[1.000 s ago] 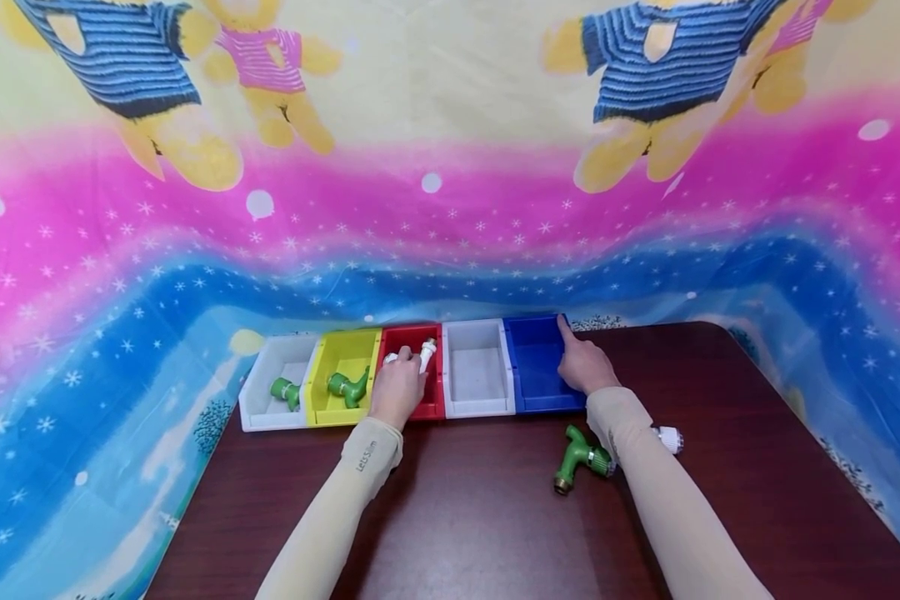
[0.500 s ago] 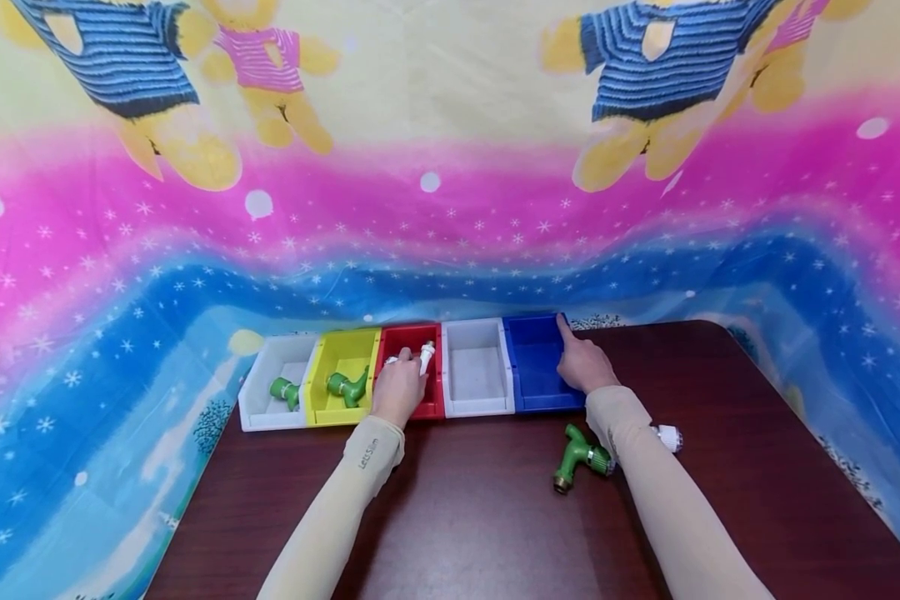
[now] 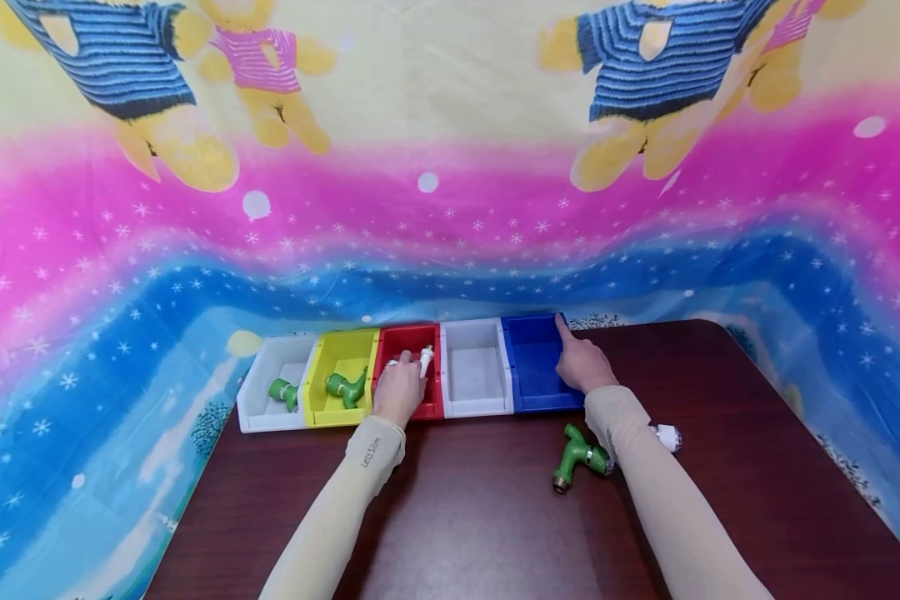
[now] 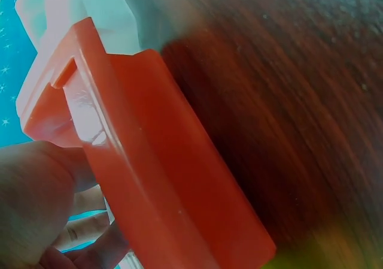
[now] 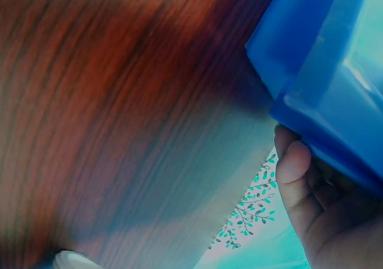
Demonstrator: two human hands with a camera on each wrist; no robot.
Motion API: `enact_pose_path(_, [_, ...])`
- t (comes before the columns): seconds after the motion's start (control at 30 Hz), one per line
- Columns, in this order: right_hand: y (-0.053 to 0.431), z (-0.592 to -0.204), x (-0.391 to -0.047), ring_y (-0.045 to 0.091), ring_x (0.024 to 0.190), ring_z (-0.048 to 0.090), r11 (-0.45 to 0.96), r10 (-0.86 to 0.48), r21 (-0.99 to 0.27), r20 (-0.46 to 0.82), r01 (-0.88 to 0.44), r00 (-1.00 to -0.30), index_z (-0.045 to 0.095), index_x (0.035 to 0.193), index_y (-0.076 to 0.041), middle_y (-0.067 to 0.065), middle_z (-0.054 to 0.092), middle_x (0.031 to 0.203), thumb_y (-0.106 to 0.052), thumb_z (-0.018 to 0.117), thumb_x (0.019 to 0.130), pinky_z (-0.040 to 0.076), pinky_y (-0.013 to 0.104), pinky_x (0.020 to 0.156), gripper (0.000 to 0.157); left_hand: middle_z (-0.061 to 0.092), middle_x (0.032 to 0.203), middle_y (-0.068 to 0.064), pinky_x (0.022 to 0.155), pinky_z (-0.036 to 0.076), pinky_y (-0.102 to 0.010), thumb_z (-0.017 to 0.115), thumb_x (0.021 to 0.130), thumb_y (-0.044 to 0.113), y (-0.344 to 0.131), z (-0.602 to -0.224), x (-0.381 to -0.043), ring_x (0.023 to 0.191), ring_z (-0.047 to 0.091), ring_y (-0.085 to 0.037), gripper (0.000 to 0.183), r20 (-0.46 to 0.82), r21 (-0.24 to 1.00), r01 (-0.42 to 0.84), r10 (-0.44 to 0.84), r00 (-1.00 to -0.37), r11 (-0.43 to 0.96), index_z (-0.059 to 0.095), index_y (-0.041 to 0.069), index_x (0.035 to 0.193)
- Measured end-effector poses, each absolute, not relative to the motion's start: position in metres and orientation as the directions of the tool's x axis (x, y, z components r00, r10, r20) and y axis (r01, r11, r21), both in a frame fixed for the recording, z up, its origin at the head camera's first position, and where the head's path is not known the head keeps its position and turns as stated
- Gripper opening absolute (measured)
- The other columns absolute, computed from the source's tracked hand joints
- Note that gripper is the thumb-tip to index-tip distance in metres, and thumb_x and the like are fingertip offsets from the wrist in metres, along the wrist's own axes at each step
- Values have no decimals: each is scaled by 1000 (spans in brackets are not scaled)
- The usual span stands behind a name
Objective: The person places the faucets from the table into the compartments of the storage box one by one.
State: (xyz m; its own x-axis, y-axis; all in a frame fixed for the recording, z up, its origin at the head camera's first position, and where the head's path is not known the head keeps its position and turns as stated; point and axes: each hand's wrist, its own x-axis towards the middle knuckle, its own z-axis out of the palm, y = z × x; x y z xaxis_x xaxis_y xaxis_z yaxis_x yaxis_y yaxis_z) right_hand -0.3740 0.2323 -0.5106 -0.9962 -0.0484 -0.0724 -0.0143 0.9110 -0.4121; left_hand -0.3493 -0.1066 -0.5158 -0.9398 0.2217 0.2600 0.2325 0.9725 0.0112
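My left hand (image 3: 399, 393) reaches into the red bin (image 3: 412, 332), its curled fingers around a white tap (image 3: 426, 360). Most of the tap is hidden by the hand. In the left wrist view, fingers (image 4: 90, 230) show past the wall of the red bin (image 4: 173, 161). My right hand (image 3: 587, 367) is at the right side of the blue bin (image 3: 546, 392), index finger extended along its edge. The right wrist view shows thumb and folded fingers beside the blue bin (image 5: 335, 101). A green tap (image 3: 573, 458) lies on the table near my right sleeve.
The bins stand in a row along the table's (image 3: 465, 508) back edge. A green tap (image 3: 283, 392) lies in the left white bin (image 3: 251, 408), another green tap (image 3: 347, 388) in the yellow bin (image 3: 345, 337). Beside the blue bin stands a second white bin (image 3: 476, 375). A white tap (image 3: 669, 437) is partly behind my right forearm.
Both hands keep their places at the red and blue bins. The whole head view has shifted very slightly to the left; nothing else visibly differs.
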Motion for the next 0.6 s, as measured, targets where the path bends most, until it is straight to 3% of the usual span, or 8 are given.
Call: enact_pose_path(0.6, [232, -508, -373, 21, 47, 45, 910, -42, -415, -85, -3, -996, 1, 168, -20, 6, 49, 58, -4, 48, 96, 39, 34, 47, 87, 67, 108, -16, 86, 64, -43, 82, 90, 21, -105, -524, -354, 89, 73, -32, 26, 235, 59, 220, 200, -951, 974, 78, 3, 108])
